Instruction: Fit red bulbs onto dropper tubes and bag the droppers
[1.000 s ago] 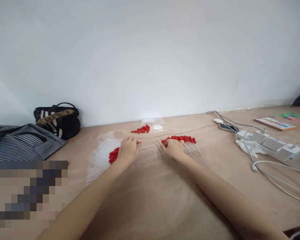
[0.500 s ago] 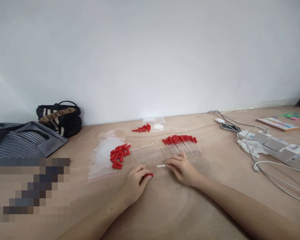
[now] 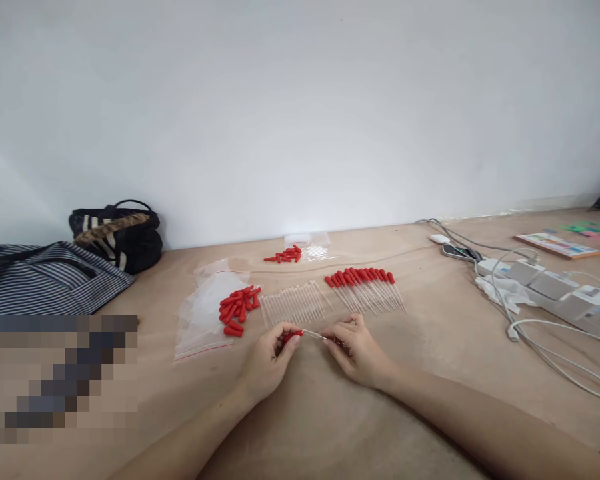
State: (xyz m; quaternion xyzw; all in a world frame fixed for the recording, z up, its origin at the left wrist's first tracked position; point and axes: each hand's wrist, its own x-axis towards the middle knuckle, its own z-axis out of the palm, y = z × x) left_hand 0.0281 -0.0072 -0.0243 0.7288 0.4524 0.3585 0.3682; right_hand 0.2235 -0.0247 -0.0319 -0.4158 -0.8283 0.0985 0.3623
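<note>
My left hand (image 3: 273,353) pinches a red rubber bulb (image 3: 293,335) at the front middle. My right hand (image 3: 355,350) is closed on a thin clear tube (image 3: 314,334), whose far end meets the bulb's mouth. Just beyond my hands, a row of bare clear tubes (image 3: 295,304) lies on the table. To its left, loose red bulbs (image 3: 240,308) rest on clear plastic bags (image 3: 203,313). Tubes with red bulbs on their ends (image 3: 365,287) lie side by side to the right.
Near the wall lie more small red bulbs (image 3: 285,255) and a bag of clear tubes (image 3: 315,250). Striped fabric (image 3: 65,283) and a black bag (image 3: 135,243) are at left. Power strips (image 3: 550,287), cables and a colourful card (image 3: 557,245) are at right.
My hands have come together. The clear tube has moved left and now touches the red bulb, which has turned its mouth toward the tube.
</note>
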